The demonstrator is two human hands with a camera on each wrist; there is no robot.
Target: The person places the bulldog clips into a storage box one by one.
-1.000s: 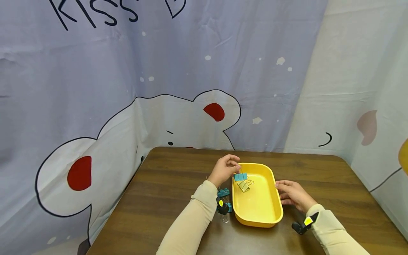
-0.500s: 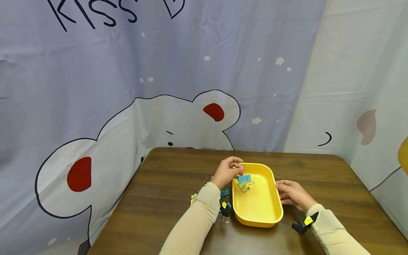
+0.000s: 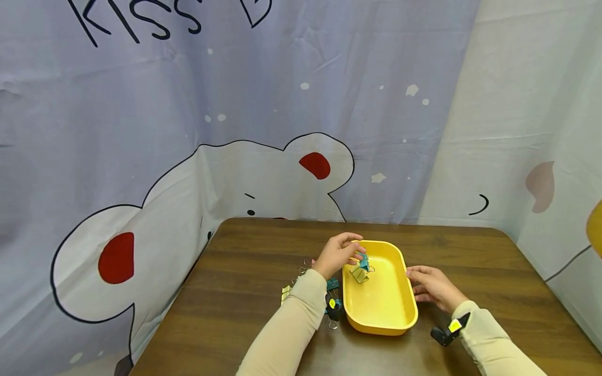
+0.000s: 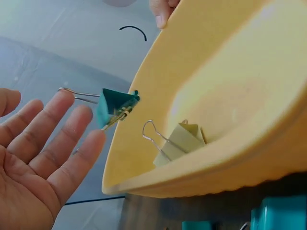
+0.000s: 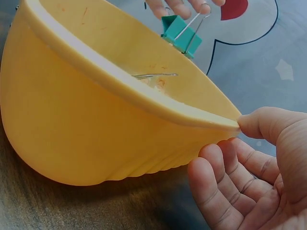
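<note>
My left hand (image 3: 336,255) hovers over the far-left corner of a yellow plastic tray (image 3: 383,308). Its fingers are spread and straight in the left wrist view. Right at those fingertips, a teal binder clip (image 4: 112,105) is in the air above the tray, wire handles toward the fingers, not pinched. Beneath it, a yellow binder clip (image 4: 180,143) lies inside the tray. On the tray's right side, my right hand (image 5: 249,182) holds the rim, thumb on top and curled fingers against the outer wall.
Left of the tray, partly hidden by my left forearm, several more binder clips lie on the wooden table (image 3: 226,313), among them a teal clip (image 3: 332,284) and a yellow clip (image 3: 286,292). A printed curtain (image 3: 263,94) hangs behind the table.
My left hand has moved slightly right over the tray with the teal binder clip, and its fingers have let go of the handle. The clip has turned. My right hand stays on the rim.
</note>
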